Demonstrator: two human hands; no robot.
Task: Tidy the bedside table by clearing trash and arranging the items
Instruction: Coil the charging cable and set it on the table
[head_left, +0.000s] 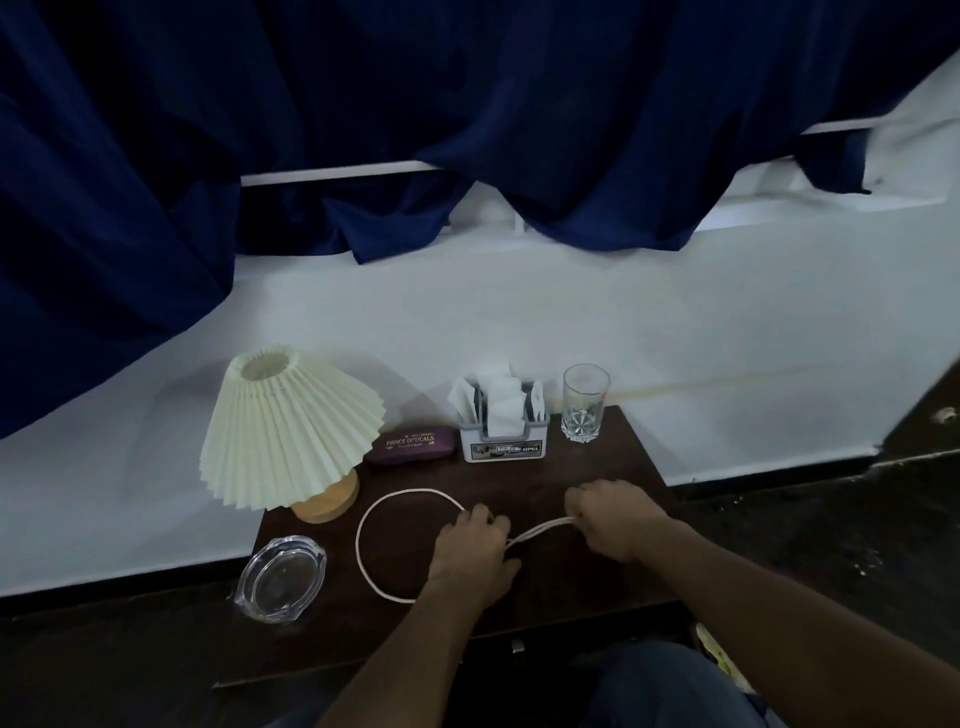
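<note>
Both left hand (470, 551) and right hand (613, 522) grip a white cord (543, 530) on the dark table (597, 467) below navy curtains (467, 104).

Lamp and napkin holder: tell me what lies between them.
In the head view, a maroon spectacle case marked Prince Opticals lies between the lamp and the napkin holder.

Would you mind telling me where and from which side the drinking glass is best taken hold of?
Probably round its smooth upper wall, coming from the right or front: the drinking glass stands upright at the back right corner of the table, the tissue holder is close on its left and the wall lies behind.
</note>
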